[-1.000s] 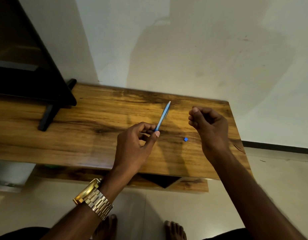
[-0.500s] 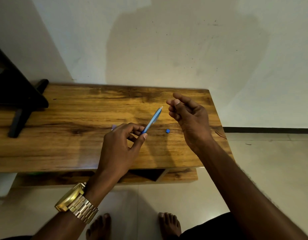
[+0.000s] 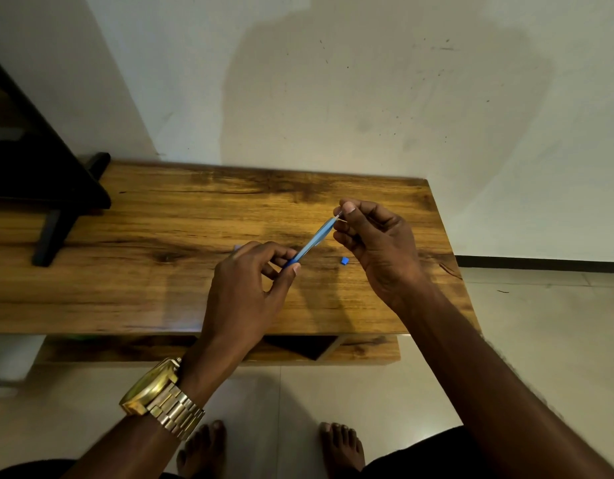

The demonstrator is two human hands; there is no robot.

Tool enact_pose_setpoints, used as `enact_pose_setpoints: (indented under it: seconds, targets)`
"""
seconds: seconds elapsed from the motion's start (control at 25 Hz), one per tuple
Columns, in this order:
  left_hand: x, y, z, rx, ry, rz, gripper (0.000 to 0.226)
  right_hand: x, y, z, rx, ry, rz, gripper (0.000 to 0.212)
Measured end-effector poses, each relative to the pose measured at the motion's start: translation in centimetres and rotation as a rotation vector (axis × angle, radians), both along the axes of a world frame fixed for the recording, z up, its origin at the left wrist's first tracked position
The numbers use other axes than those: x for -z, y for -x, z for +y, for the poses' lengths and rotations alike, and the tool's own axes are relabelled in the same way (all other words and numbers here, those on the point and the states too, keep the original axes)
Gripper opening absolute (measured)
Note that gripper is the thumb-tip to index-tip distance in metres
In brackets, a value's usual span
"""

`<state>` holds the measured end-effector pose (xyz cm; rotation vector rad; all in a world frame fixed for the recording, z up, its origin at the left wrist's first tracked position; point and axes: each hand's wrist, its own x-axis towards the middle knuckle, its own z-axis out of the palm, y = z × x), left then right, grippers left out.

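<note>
My left hand [image 3: 250, 288] pinches the lower end of a blue pen barrel [image 3: 316, 238] between thumb and fingers, with the barrel slanting up to the right above the wooden table [image 3: 126, 288]. At the barrel's upper tip, my right hand [image 3: 374, 243] pinches a thin pale piece [image 3: 341, 216] between thumb and forefinger. I cannot tell what that piece is. A tiny blue cap [image 3: 344, 260] lies on the table between my hands. A small pale blue bit [image 3: 237, 247] peeks out behind my left knuckles.
A black stand with a slanted leg [image 3: 53, 236] occupies the table's left end. The wall rises right behind the table. A lower wooden shelf [image 3: 361, 350] shows under the front edge. My bare feet [image 3: 340, 447] stand on the tiled floor, and a gold watch [image 3: 160, 395] is on my left wrist.
My right hand moved left from a loose curl to the pen's upper tip and now pinches there. My left hand kept its hold on the pen. The camera shifted.
</note>
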<state>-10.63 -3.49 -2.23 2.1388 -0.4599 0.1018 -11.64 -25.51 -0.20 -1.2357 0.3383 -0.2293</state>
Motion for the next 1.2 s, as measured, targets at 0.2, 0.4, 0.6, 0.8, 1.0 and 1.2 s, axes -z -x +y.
enact_pose_setpoints:
  seconds: [0.2, 0.4, 0.6, 0.8, 1.0, 1.2]
  targets:
    - [-0.1, -0.1, 0.1, -0.012, -0.010, -0.014, 0.019, 0.1, 0.0, 0.1, -0.034, 0.010, -0.024, 0.010]
    - [0.0, -0.2, 0.1, -0.016, -0.021, -0.017, 0.019, 0.3, 0.1, -0.2, -0.056, 0.105, -0.056, 0.019]
    - [-0.1, -0.1, -0.1, -0.003, -0.054, -0.041, 0.020, 0.6, 0.2, -0.7, -0.056, 0.210, -0.053, 0.012]
    - [-0.1, 0.0, -0.1, -0.022, 0.008, 0.051, 0.019, 0.1, 0.3, -0.9, -0.116, 0.110, -0.032, 0.015]
    - [0.0, 0.0, -0.2, -0.017, 0.038, 0.092, 0.018, -0.2, 0.0, -0.3, -0.136, 0.020, 0.000, 0.024]
    - [0.9, -1.2, 0.0, -0.169, 0.080, 0.188, 0.016, -0.5, -0.2, -2.0, 0.131, 0.202, 0.099, 0.018]
